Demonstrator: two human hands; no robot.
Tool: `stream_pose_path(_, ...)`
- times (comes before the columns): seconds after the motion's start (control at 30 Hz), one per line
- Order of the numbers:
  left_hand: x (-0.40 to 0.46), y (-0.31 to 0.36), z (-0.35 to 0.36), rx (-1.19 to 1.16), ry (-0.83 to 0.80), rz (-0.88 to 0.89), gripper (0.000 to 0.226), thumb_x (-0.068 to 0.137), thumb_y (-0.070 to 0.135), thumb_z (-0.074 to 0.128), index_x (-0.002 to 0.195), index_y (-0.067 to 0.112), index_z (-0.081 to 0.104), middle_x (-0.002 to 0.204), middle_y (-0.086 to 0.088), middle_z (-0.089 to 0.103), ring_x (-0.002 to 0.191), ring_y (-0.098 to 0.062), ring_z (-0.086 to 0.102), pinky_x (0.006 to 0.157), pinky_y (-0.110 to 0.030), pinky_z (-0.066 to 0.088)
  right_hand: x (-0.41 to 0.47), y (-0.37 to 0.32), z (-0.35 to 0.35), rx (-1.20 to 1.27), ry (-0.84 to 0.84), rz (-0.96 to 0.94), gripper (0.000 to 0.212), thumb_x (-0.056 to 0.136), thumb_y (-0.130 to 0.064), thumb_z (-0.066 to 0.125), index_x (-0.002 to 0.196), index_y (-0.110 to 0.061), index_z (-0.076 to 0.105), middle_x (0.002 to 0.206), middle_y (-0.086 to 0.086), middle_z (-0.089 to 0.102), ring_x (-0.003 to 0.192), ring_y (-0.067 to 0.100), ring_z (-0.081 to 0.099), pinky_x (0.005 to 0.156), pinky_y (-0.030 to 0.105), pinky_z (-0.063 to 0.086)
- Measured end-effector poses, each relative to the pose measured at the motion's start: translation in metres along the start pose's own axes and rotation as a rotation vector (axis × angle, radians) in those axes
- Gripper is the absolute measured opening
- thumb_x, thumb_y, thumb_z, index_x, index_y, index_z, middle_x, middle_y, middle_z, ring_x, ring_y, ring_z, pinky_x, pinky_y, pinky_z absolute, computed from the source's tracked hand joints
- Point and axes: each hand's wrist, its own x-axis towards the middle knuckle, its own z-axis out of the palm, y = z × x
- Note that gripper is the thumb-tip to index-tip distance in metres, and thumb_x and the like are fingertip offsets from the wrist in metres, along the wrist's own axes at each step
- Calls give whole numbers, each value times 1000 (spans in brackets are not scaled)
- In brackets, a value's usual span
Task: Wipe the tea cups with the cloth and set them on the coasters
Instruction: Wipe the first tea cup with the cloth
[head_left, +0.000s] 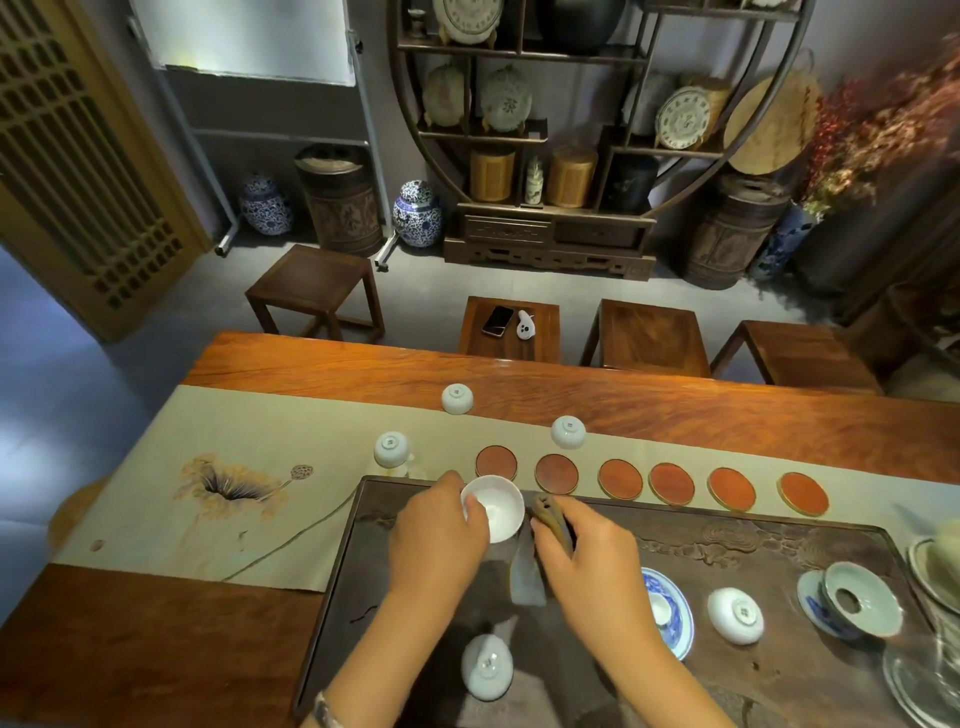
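One cup (493, 506) upright over the tea tray's (779, 540) far edge, left hand (439, 525) pinching its rim. Right hand (576, 545) clenched on the cloth (527, 571). Risk: thin rim grip, wiping torque could twist it loose; six coasters (557, 474) just beyond, unfilled.

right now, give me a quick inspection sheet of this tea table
surface: wooden table with a beige runner and a dark carved tray.
job's things: six coasters in a row, all bare; one upright cup; five cups upside down.
clutter: blue saucer, strainer, glassware at right edge.
grippers: left hand holds the upright cup; right hand grips the cloth.
cables: nothing seen.
surroundings: stools, a phone, curio shelf, jars.
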Motion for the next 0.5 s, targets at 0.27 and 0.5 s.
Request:
stream_pose_path(0.27, 70, -36, 30, -127, -185, -160, 17, 93, 22, 54, 79, 11, 51, 72, -5, 58, 75, -28, 57, 60, -32, 38, 12, 24, -13, 43, -60, 121, 31, 85, -10, 66, 90, -41, 68, 74, -35, 66, 80, -17, 59, 65, -1, 39)
stream_pose_path(0.5, 149, -51, 95, -251, -352, -218, 14, 95, 22, 55, 86, 12, 52, 85, -14, 73, 84, -30, 67, 74, -35, 48, 28, 61, -4, 0, 7, 317, 28, 78, -31, 68, 79, -59, 65, 75, -27, 70, 78, -7, 65, 60, 0, 42)
